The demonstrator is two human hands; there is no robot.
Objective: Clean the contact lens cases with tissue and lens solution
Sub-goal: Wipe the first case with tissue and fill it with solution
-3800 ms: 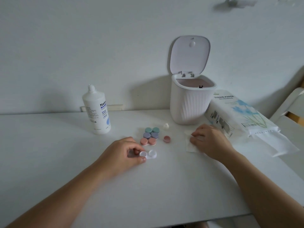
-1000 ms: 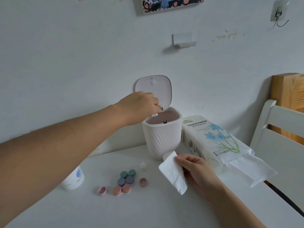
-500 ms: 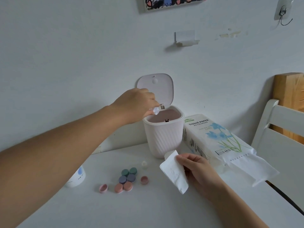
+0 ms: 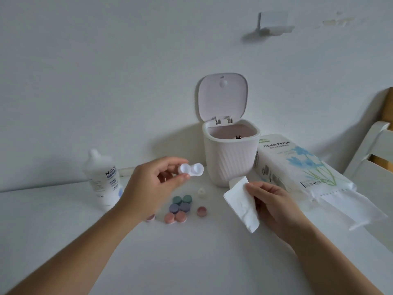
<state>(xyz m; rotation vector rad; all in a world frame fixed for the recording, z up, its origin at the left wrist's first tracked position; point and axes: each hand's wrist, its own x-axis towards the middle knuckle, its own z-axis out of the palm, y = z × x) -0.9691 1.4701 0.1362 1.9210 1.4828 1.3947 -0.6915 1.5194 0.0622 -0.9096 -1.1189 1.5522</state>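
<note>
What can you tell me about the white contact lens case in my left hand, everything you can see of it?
The white contact lens case is a small, glossy plastic piece: two round wells joined side by side, both uncapped. The left hand holds it in the air above the table, pinching its left well between thumb and fingertips, with the wells facing the camera. It hangs in front of the small bin and touches nothing else. Whether liquid remains inside cannot be told.

I am at home, in a private room. My white desk [image 4: 191, 262] stands against a plain white wall [image 4: 106, 71] with scuffed paint at the upper right of the frame. A small lidded bin [image 4: 229, 160] and a pack of tissue paper [image 4: 297, 167] sit at the centre and right, and a white chair back [image 4: 374, 145] with pale wooden furniture [image 4: 388, 107] fills the right edge.
</note>
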